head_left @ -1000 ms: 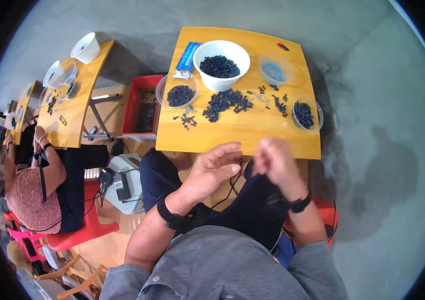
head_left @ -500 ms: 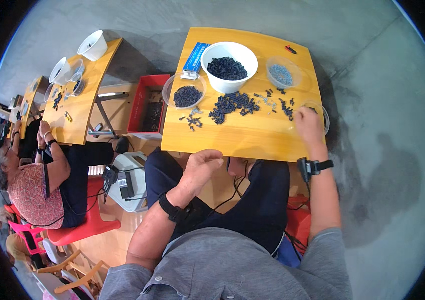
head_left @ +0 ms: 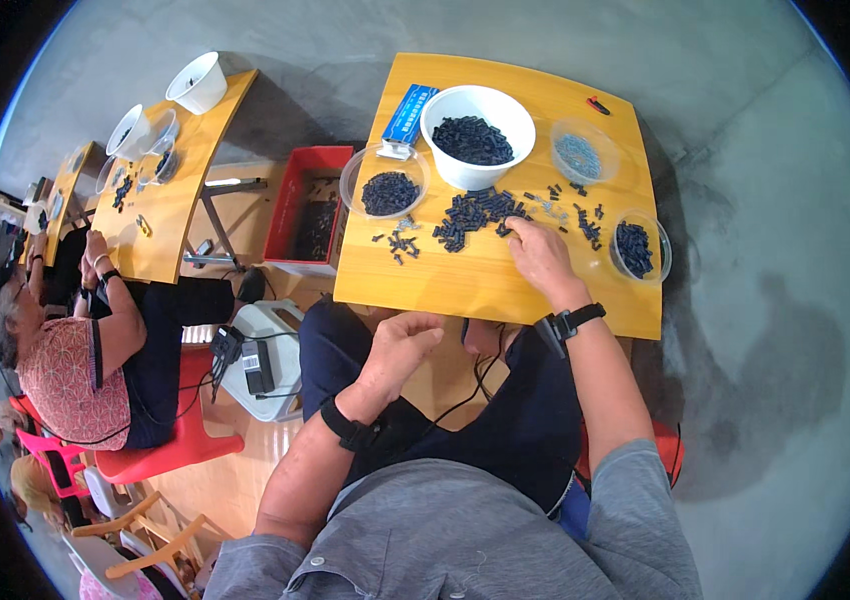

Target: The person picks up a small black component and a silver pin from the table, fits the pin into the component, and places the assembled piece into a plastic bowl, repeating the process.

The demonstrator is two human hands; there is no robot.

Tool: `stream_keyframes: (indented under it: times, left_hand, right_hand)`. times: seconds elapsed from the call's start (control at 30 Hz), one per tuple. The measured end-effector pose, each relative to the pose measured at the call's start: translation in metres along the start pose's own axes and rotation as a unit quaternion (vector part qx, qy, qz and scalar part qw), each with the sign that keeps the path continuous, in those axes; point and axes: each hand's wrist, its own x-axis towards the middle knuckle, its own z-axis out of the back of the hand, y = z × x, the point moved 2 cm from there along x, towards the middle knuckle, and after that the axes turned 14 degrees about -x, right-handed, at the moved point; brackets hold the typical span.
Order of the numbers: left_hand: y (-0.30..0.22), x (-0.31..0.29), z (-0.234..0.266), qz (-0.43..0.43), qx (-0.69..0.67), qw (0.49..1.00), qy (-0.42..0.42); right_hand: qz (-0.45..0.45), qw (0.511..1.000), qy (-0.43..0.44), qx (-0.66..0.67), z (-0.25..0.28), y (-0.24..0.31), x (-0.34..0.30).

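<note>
My left hand [head_left: 403, 352] is in front of the table's near edge, thumb and fingers pressed together. Whatever they hold, if anything, is hidden. Over the table my right hand [head_left: 545, 262] reaches to the right side of a loose pile of small black cylindrical pieces [head_left: 467, 215]. Its fingertips are closed at one small black piece [head_left: 504, 229] at the pile's edge. Small silvery pieces [head_left: 550, 208] and a short row of black pieces [head_left: 588, 230] lie beyond that hand. At the right edge stands a clear tub of black pieces [head_left: 634, 248].
On the yellow table [head_left: 425, 280] stand a white bucket [head_left: 435, 115] of black pieces, a clear tub [head_left: 350, 190] at left, a tub of bluish small parts [head_left: 578, 155], a blue box [head_left: 408, 118] and a red-and-black tool [head_left: 598, 106]. A red crate [head_left: 293, 205] is left; another person [head_left: 70, 370] sits further left.
My right hand has moved left from the tub at the right edge to the black pile, uncovering that tub. My left hand stays about where it was. The view has shifted slightly.
</note>
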Motion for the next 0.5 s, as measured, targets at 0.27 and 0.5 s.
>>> stream_keyframes:
  times: [0.27, 0.5]
  left_hand:
    - [0.003, 0.004, 0.001, -0.011, -0.012, 1.000, 0.013]
    - [-0.012, 0.005, -0.010, -0.013, -0.007, 1.000, 0.013]
  right_hand:
    - [-0.002, 0.997, 0.024, -0.077, -0.010, -0.001, 0.001]
    - [0.000, 1.000, 0.007, 0.019, 0.009, 0.013, -0.022]
